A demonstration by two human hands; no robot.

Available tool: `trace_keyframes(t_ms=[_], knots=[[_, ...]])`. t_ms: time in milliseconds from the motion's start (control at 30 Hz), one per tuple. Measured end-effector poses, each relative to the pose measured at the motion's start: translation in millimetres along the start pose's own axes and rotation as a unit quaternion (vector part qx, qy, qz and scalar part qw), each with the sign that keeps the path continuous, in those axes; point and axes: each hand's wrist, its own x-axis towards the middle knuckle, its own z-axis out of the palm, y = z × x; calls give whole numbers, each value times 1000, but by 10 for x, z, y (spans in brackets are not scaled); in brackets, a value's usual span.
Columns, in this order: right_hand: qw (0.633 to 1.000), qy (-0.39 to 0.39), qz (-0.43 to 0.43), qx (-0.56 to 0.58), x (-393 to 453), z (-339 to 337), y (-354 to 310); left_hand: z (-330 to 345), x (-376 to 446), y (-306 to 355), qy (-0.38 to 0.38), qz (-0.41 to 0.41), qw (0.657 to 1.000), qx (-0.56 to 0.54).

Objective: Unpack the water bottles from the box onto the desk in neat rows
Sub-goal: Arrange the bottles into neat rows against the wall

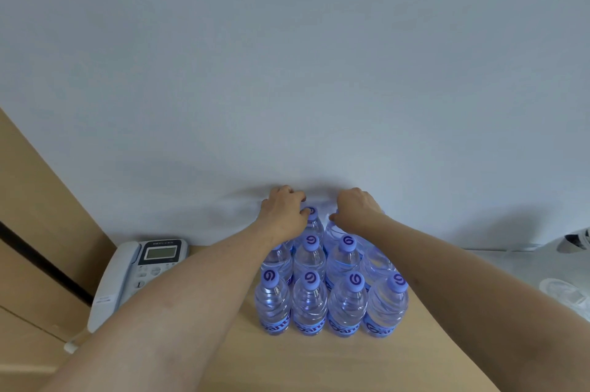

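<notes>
Clear water bottles with blue caps stand upright in rows on the wooden desk (287, 366). The front row (332, 305) has several bottles and the second row (329, 257) stands right behind it. At the back, my left hand (281, 213) curls round the neck of a bottle (312, 222) whose cap shows beside my thumb. My right hand (357, 208) grips the top of the neighbouring back bottle (332, 232), hiding its cap. Both back bottles stand against the wall. The box is out of view.
A white-grey desk telephone (127, 276) lies left of the bottles. A pale wall (287, 72) rises directly behind the desk. A wooden cabinet (38, 216) stands at the left. Crumpled clear plastic (562, 292) and a white object (578, 240) sit at the right edge.
</notes>
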Motion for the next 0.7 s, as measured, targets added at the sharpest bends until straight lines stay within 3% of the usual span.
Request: trace_keyframes(t_ms=[233, 467, 700], knots=[[998, -40, -31, -34, 7, -68, -71, 37, 41, -91, -2, 0, 1000, -15], [1000, -23, 17, 5, 7, -35, -27, 46, 63, -69, -13, 17, 1000, -4], [999, -48, -3, -20, 10, -56, -23, 36, 66, -80, -12, 19, 1000, -1]])
